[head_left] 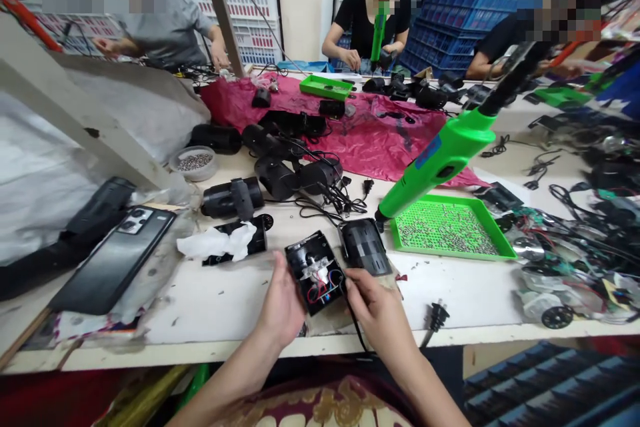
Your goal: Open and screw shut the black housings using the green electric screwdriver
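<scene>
An open black housing point(315, 273) with red and blue wires and a whitish part inside is tilted over the near edge of the white table. My left hand point(283, 300) holds it from the left side, fingers partly hidden beneath it. At its right edge, my right hand point(373, 303) pinches the black cable where it meets the housing. Just behind my right hand lies a black ribbed cover point(367, 247). The tip of a green electric screwdriver point(437, 163) hangs right above that cover.
A green tray point(455, 227) of screws lies right of centre, wires and circuit parts point(575, 267) beyond it. A phone point(115, 257) lies at left, near a screw bowl point(195, 163). Black lamp-like units point(233, 198) and cables sit behind. Several people work across the table.
</scene>
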The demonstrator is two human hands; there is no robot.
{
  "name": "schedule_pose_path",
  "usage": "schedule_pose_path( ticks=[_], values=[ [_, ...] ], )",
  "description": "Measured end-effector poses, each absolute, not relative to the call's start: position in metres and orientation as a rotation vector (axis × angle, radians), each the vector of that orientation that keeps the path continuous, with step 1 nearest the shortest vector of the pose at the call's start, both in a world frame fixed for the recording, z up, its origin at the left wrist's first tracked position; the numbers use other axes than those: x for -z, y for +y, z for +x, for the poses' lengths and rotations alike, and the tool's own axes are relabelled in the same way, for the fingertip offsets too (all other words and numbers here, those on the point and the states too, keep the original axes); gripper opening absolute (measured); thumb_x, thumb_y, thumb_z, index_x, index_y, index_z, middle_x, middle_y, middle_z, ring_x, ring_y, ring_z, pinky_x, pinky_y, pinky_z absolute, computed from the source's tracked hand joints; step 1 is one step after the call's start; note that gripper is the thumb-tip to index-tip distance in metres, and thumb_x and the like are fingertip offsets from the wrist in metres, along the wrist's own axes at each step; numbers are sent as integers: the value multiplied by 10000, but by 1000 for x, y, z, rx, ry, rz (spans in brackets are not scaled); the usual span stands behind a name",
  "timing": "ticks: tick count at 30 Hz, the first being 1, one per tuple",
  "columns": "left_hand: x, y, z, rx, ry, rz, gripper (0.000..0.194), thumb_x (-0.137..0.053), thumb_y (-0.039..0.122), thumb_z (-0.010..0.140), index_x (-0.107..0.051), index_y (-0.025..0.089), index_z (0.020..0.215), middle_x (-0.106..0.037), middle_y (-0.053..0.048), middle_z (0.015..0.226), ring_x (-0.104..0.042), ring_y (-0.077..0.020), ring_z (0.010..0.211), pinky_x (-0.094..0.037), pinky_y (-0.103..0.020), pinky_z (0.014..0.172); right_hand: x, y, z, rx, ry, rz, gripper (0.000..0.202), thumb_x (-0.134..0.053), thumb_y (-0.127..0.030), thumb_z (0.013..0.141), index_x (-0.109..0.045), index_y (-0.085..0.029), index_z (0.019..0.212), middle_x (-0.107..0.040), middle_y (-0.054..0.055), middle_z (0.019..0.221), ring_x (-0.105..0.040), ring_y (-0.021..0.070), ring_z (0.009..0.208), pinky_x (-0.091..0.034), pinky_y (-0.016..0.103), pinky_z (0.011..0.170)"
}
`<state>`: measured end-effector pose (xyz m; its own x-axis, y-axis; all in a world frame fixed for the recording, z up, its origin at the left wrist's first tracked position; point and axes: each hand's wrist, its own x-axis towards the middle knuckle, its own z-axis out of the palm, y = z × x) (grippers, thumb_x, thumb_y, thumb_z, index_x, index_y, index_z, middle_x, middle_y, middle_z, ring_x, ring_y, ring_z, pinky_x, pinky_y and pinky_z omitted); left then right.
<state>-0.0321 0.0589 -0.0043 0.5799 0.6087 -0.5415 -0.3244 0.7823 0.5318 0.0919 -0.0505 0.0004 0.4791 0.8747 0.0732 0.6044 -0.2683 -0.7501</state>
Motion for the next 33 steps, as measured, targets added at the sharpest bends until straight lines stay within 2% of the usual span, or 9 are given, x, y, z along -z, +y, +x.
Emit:
schedule_pose_path(
  ticks=[4, 7, 9, 10, 16, 23, 26, 30, 33],
  values=[
    [7, 60, -28, -541, 789, 271, 529, -419, 612, 902, -680, 171, 1032, -745, -96, 905, -685, -276, 953, -521, -435, 892, -5, -55, 96, -332, -1244, -2023, 234, -450, -312, 935, -642, -212, 1023, -717, 16, 729, -662, 153, 566, -500, 236, 548],
    [7, 60, -29, -562, 791, 195, 497, -409, 566, 926, -692, 162, 986, -743, -83, 818, -703, -258, 872, -524, -427, 888, -7, -57, 110, -116, -1219, -2073, 330, -471, -400, 928, -600, -179, 1137, -676, 132, 1063, -660, 237, 937, -527, 376, 831],
    [6, 61, -30, -558, 771, 148, 505, -416, 562, 926, -685, 149, 1035, -746, -95, 854, -706, -258, 852, -524, -433, 887, -3, -55, 119, 54, -1251, -2151, 502, -503, -479, 897, -532, -122, 1248, -563, 217, 1234, -532, 330, 1171, -454, 508, 960],
    [6, 61, -30, -549, 756, 127, 522, -415, 567, 924, -676, 141, 1075, -747, -105, 884, -705, -263, 858, -522, -438, 888, 1, -54, 123, 107, -1284, -2190, 589, -511, -517, 882, -489, -96, 1293, -530, 245, 1254, -491, 361, 1208, -438, 546, 968],
    [3, 62, -33, -547, 699, 16, 627, -351, 591, 935, -630, 86, 1180, -738, -148, 953, -692, -282, 920, -507, -431, 895, 22, -53, 124, 63, -1411, -2274, 745, -451, -615, 873, -371, -79, 1384, -542, 261, 1199, -547, 387, 1119, -493, 553, 884],
    [5, 62, -33, -578, 703, 59, 606, -347, 585, 940, -618, 107, 1196, -739, -113, 900, -691, -245, 849, -512, -380, 839, 18, -51, 127, -99, -1284, -2339, 819, -492, -642, 829, -387, -58, 1394, -563, 272, 1248, -565, 408, 1142, -496, 535, 888],
    [9, 61, -34, -592, 650, 67, 634, -352, 607, 927, -603, 104, 1221, -734, -120, 908, -689, -248, 845, -507, -382, 835, 12, -59, 132, -237, -1143, -2351, 823, -546, -631, 789, -406, -104, 1405, -574, 238, 1293, -591, 397, 1133, -508, 539, 871],
    [10, 60, -34, -605, 579, 57, 629, -329, 606, 932, -598, 120, 1228, -729, -117, 936, -684, -243, 868, -500, -381, 846, -3, -79, 126, -254, -1096, -2231, 780, -587, -615, 761, -446, -181, 1395, -538, 175, 1374, -521, 386, 1241, -448, 562, 974],
    [5, 60, -32, -583, 617, 41, 595, -289, 569, 959, -622, 126, 1174, -727, -86, 849, -678, -208, 772, -504, -345, 791, -12, -88, 110, -248, -1114, -2114, 728, -591, -547, 796, -425, -195, 1412, -493, 156, 1421, -456, 368, 1309, -371, 570, 1059]
  ],
)
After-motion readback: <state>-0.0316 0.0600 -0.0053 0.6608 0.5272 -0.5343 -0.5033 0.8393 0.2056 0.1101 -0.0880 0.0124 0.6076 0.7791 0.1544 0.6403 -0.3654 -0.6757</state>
